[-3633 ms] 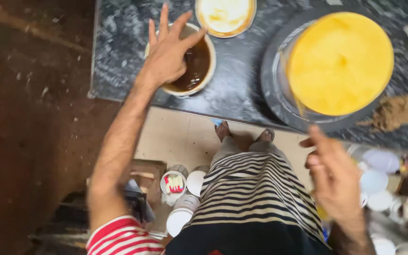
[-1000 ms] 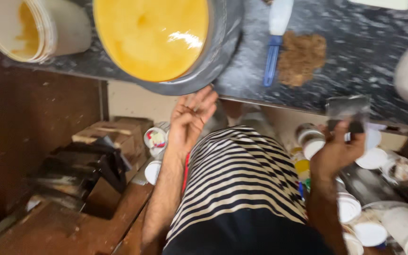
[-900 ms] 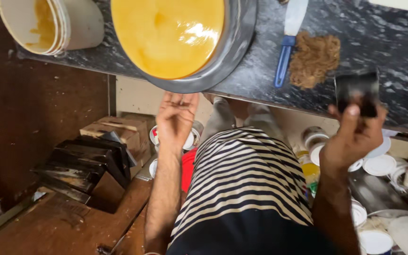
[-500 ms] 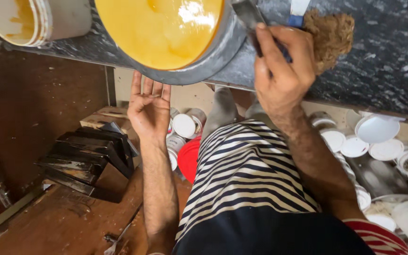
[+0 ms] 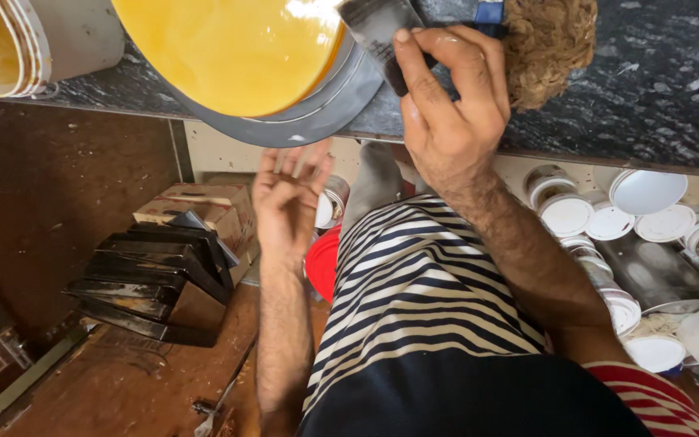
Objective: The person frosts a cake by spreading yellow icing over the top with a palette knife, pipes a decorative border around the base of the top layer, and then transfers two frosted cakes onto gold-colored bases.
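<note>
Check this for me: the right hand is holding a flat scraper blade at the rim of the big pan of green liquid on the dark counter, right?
Not quite: the liquid is yellow-orange, not green. The head view shows the right hand holding the flat scraper blade at the rim of the big pan on the dark counter, as you said.

The right hand (image 5: 451, 105) reaches far and up, forearm bare and angled from the near right, wrist slightly bent. Its fingers are curled tight, thumb pressed flat along the top, closed in a firm grip. The left hand (image 5: 289, 198) hangs lower and to the left, holding nothing, palm facing up toward the camera, fingers loosely spread and a little bent. Its bare forearm runs straight down toward the near edge of view.
</note>
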